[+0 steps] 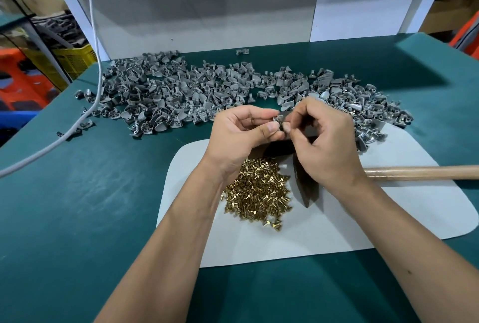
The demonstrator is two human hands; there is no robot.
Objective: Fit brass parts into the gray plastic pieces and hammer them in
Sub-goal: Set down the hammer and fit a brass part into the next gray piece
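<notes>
Two hands (282, 138) pinching one gray plastic piece (279, 122), one hammer (388, 173)

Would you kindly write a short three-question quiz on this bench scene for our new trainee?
1. True or false: the wooden hammer handle lies on the white mat.
2. What does the left hand pinch together with the right hand?
3. The loose pile of small brass parts sits: A) on the white mat, B) among the heap of gray plastic pieces, C) on the bare green tabletop.

Key: 1 true; 2 one small gray plastic piece; 3 A.
</notes>
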